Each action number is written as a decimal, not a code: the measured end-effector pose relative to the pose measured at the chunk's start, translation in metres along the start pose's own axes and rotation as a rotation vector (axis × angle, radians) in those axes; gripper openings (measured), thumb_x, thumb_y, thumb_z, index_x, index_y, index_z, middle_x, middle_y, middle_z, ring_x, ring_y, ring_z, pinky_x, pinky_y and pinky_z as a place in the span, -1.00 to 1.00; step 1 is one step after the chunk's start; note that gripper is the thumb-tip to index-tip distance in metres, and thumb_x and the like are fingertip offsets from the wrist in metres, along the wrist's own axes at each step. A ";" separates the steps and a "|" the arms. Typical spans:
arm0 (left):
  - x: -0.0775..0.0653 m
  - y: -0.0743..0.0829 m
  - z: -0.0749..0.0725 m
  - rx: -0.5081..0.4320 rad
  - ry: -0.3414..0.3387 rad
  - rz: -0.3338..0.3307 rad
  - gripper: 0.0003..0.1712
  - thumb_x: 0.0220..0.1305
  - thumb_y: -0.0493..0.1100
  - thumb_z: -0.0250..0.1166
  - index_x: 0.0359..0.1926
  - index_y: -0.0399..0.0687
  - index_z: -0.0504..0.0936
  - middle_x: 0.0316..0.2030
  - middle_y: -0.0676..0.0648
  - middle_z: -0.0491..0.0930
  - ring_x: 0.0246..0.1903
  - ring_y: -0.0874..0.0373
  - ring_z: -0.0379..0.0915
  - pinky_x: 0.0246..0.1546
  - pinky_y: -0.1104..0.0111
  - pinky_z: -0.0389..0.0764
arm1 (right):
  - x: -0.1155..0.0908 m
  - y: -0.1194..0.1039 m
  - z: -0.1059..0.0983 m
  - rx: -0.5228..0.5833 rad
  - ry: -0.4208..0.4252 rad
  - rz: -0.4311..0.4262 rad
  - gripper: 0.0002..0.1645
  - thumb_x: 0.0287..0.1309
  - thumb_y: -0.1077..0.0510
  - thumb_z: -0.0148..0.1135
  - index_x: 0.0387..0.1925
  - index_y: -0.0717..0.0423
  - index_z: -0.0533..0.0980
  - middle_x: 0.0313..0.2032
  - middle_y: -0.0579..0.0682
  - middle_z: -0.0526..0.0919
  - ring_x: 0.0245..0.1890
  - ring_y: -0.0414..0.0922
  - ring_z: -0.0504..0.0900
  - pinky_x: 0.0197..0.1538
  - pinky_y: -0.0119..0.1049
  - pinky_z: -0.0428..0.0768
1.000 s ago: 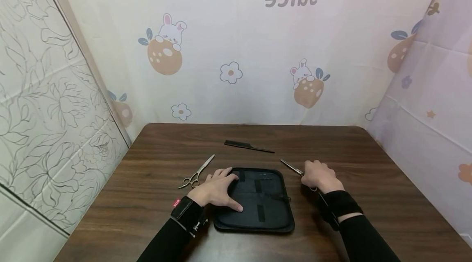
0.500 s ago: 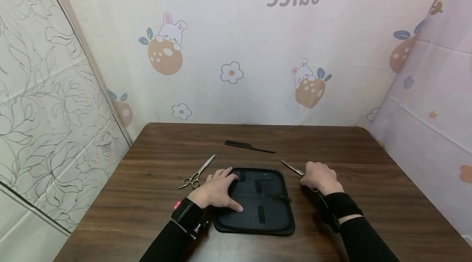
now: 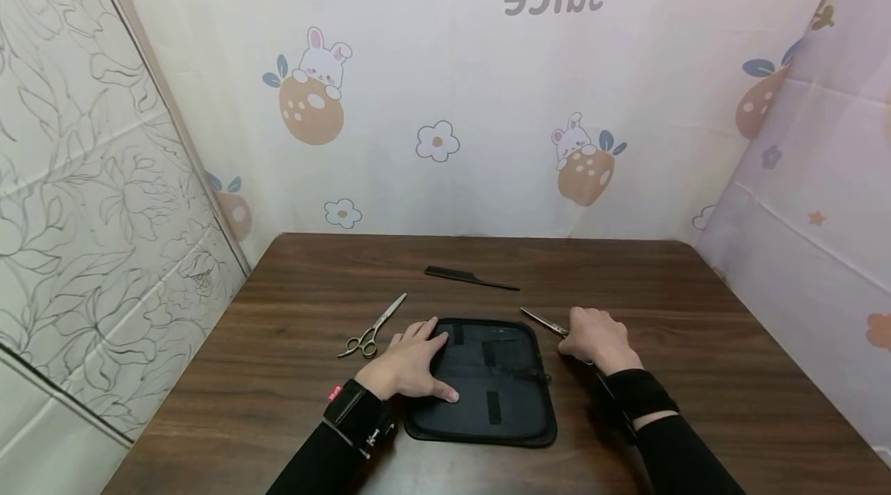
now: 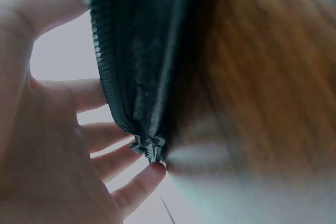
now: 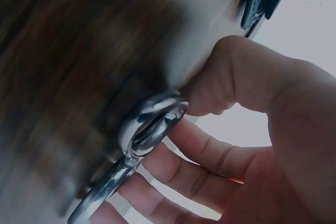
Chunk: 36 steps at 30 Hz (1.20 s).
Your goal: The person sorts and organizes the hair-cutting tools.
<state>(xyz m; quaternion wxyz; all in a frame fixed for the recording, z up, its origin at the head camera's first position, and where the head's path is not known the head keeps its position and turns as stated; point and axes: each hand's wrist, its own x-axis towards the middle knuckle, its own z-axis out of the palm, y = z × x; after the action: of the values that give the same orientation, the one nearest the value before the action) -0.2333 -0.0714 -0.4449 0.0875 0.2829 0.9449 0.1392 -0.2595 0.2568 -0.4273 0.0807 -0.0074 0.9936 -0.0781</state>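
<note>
Operator: State the position of each hand.

Technician: The left hand (image 3: 409,367) rests on the left side of the case (image 3: 480,419), its fingers spread and the thumb on the upper face. The right hand (image 3: 597,342), to the right of the case, pinches the held scissors (image 3: 541,320) by the handles. The blades point away and leftward.

Operator: What does the head view hide?

Technician: The handles, mostly. The right wrist view exposes a metal ring (image 5: 136,118) between thumb and fingers, and a curved tail (image 5: 102,192) below it. Contact between these scissors and the counter (image 3: 320,267) cannot be determined.

Operator: And the left wrist view?

Technician: It shows the zip (image 4: 101,69) along the case edge, with one fingertip at its end fitting. The head view does not resolve this.

Operator: List the remaining items.

Technician: Head view only: the comb (image 3: 451,274) lies beyond the case; the loose scissors (image 3: 385,316) lie to its left, near the left hand.
</note>
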 end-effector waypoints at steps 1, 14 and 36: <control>0.000 0.000 0.000 0.002 0.000 -0.001 0.12 -0.16 0.47 0.24 0.34 -0.01 0.16 0.37 -0.15 -0.10 0.30 -0.03 -0.20 0.17 -0.01 0.05 | 0.000 -0.001 0.000 0.000 0.005 -0.003 -0.80 -0.15 0.09 0.22 -0.57 0.08 0.38 -0.59 0.03 0.39 -0.61 -0.03 0.36 -0.57 -0.15 0.31; 0.001 0.004 -0.001 0.002 -0.021 -0.032 0.12 -0.19 0.46 0.28 0.33 0.00 0.18 0.37 -0.14 -0.08 0.30 -0.02 -0.20 0.18 -0.01 0.04 | -0.001 -0.011 0.006 0.030 0.050 -0.050 -0.79 -0.15 0.10 0.23 -0.48 0.04 0.37 -0.56 -0.02 0.39 -0.58 -0.08 0.36 -0.55 -0.15 0.33; 0.001 0.020 0.000 0.021 -0.004 -0.066 0.16 -0.35 0.50 0.32 0.29 0.06 0.26 0.33 -0.12 0.03 0.25 -0.02 -0.09 0.14 0.00 0.11 | -0.019 -0.028 0.001 0.172 0.149 -0.180 -0.73 -0.13 0.04 0.24 -0.35 0.00 0.41 -0.43 -0.06 0.43 -0.50 -0.10 0.36 -0.46 -0.15 0.35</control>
<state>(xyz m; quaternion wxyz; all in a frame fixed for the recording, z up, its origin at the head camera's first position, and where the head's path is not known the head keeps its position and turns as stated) -0.2233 -0.0547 -0.4387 0.0908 0.2528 0.9550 0.1257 -0.2410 0.2298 -0.4209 -0.0004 -0.0839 0.9819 -0.1701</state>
